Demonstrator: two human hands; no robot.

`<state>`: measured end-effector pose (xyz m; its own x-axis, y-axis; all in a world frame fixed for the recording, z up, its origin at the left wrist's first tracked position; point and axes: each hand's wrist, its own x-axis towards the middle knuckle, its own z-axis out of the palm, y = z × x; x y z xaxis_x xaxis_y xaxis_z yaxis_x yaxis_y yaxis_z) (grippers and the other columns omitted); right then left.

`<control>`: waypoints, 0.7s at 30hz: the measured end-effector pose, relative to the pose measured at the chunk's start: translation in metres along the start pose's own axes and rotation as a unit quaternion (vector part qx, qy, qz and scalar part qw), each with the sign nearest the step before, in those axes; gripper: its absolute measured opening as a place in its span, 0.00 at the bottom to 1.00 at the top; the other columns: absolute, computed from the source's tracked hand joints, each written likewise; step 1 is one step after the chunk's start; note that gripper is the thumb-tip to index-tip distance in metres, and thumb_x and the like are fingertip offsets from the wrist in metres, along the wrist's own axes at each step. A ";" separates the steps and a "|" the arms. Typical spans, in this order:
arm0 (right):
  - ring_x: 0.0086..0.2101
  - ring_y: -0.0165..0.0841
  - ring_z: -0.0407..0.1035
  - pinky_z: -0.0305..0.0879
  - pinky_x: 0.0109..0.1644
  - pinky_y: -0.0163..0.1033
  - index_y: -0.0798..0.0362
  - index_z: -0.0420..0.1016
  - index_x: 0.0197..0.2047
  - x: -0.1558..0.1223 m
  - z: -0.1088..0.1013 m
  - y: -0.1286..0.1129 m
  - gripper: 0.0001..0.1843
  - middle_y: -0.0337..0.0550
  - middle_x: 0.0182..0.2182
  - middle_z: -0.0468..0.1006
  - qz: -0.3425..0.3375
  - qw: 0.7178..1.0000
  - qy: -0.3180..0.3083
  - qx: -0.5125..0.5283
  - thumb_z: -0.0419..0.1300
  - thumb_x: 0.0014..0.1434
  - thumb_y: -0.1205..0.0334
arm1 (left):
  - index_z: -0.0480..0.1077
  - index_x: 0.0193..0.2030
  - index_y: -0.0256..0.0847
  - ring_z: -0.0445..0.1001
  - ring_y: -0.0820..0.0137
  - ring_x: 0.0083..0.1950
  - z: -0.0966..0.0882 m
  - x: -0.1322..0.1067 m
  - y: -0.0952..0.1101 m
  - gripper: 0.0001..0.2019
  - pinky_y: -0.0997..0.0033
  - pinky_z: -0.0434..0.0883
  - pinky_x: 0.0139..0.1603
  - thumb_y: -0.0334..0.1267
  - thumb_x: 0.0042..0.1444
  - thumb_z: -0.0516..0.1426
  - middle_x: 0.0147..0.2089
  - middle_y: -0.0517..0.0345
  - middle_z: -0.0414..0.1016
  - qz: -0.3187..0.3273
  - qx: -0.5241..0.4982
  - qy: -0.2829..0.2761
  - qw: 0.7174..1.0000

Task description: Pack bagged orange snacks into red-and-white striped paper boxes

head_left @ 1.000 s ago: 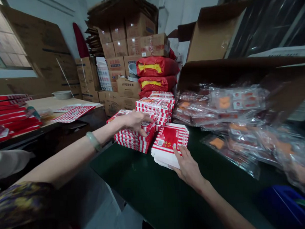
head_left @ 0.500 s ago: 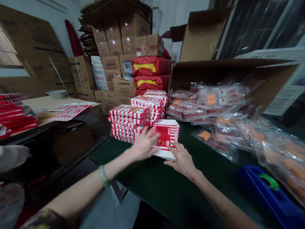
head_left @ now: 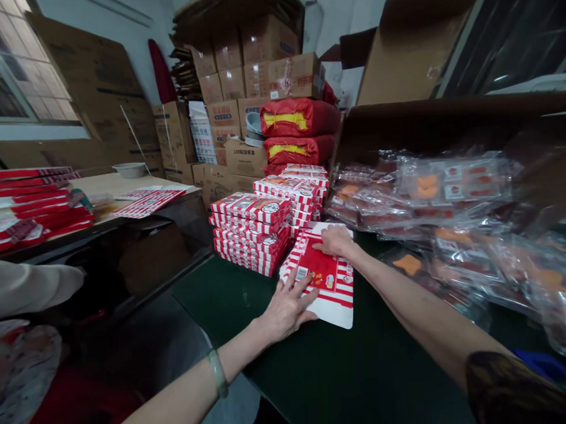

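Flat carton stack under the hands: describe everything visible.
The flat carton stack is a pile of unfolded cardboard sheets, red-and-white striped with a red panel and barcode patch on top. It lies flat on the green table, beside a pile of closed striped boxes. The left hand presses its near corner, fingers spread; the right hand rests on its far end.

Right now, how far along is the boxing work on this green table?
Done: two stacks of closed striped boxes stand behind. In hand: left hand and right hand both rest on a pile of flat cartons. Left: that flat pile, plus a heap of clear packets unboxed at the right.
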<state>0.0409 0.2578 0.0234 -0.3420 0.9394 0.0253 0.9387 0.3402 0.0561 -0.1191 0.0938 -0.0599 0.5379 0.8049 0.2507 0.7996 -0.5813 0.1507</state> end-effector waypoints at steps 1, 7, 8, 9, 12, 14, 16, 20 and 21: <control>0.49 0.38 0.66 0.60 0.54 0.53 0.57 0.69 0.49 0.006 -0.004 0.002 0.23 0.49 0.49 0.71 0.005 1.000 -0.011 0.011 0.56 0.59 0.48 | 0.60 0.63 0.45 0.42 0.41 0.70 0.002 -0.001 0.000 0.26 0.38 0.60 0.56 0.52 0.59 0.49 0.68 0.43 0.53 0.003 0.002 0.006 1.000; 0.31 0.32 0.71 0.64 0.33 0.33 0.56 0.73 0.31 0.002 -0.061 0.037 0.15 0.41 0.30 0.77 -0.008 0.985 -0.056 0.162 0.64 0.50 0.52 | 0.62 0.61 0.48 0.46 0.41 0.69 -0.014 -0.005 -0.003 0.27 0.35 0.58 0.55 0.54 0.56 0.53 0.67 0.44 0.55 0.046 -0.021 0.049 0.998; 0.29 0.30 0.70 0.63 0.30 0.32 0.56 0.72 0.31 -0.009 -0.074 0.043 0.14 0.40 0.29 0.77 -0.011 0.981 -0.056 0.183 0.63 0.50 0.52 | 0.61 0.61 0.48 0.47 0.41 0.68 -0.022 -0.004 0.001 0.29 0.35 0.57 0.56 0.54 0.54 0.56 0.67 0.43 0.56 0.042 -0.043 0.085 0.995; 0.27 0.29 0.70 0.63 0.28 0.32 0.56 0.73 0.31 -0.024 -0.086 0.049 0.14 0.40 0.28 0.77 -0.016 0.976 -0.062 0.209 0.63 0.49 0.52 | 0.61 0.61 0.47 0.49 0.43 0.68 -0.032 -0.004 0.006 0.31 0.37 0.56 0.57 0.54 0.52 0.58 0.66 0.42 0.57 0.026 -0.078 0.133 0.988; 0.23 0.28 0.68 0.63 0.26 0.33 0.54 0.74 0.34 -0.086 -0.115 0.054 0.17 0.39 0.26 0.78 -0.058 0.926 -0.131 0.350 0.65 0.45 0.51 | 0.58 0.62 0.41 0.61 0.52 0.62 -0.061 0.000 0.035 0.34 0.50 0.61 0.59 0.50 0.50 0.60 0.61 0.41 0.63 -0.051 -0.281 0.228 0.931; 0.23 0.28 0.69 0.66 0.27 0.34 0.54 0.75 0.35 -0.134 -0.124 0.048 0.17 0.40 0.28 0.79 -0.102 0.863 -0.186 0.459 0.66 0.44 0.53 | 0.58 0.61 0.40 0.69 0.58 0.56 -0.075 0.003 0.058 0.33 0.58 0.68 0.55 0.47 0.50 0.61 0.57 0.44 0.68 -0.052 -0.452 0.163 0.875; 0.24 0.28 0.70 0.68 0.29 0.35 0.55 0.76 0.34 -0.179 -0.126 0.039 0.15 0.40 0.29 0.80 -0.142 0.821 -0.213 0.511 0.66 0.45 0.55 | 0.61 0.58 0.40 0.73 0.59 0.50 -0.082 0.003 0.080 0.33 0.62 0.72 0.49 0.46 0.46 0.64 0.52 0.48 0.73 -0.033 -0.572 0.065 0.817; 0.26 0.28 0.71 0.69 0.30 0.33 0.57 0.78 0.34 -0.244 -0.123 0.028 0.12 0.40 0.29 0.79 -0.182 0.815 -0.208 0.509 0.63 0.49 0.58 | 0.70 0.48 0.37 0.76 0.58 0.44 -0.072 -0.001 0.111 0.33 0.62 0.73 0.45 0.47 0.33 0.70 0.43 0.50 0.77 0.025 -0.673 -0.090 0.734; 0.25 0.27 0.70 0.69 0.29 0.33 0.57 0.77 0.33 -0.256 -0.123 0.028 0.11 0.39 0.27 0.79 -0.184 0.824 -0.195 0.500 0.63 0.50 0.58 | 0.72 0.45 0.36 0.76 0.58 0.44 -0.068 -0.002 0.117 0.32 0.62 0.73 0.45 0.47 0.31 0.70 0.42 0.50 0.78 0.033 -0.682 -0.108 0.723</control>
<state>0.1489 0.0215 0.1413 -0.7543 0.6405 -0.1440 0.4089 0.2868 -0.8663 -0.0449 0.0159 0.0217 0.7091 0.6849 0.1676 -0.1567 -0.0787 0.9845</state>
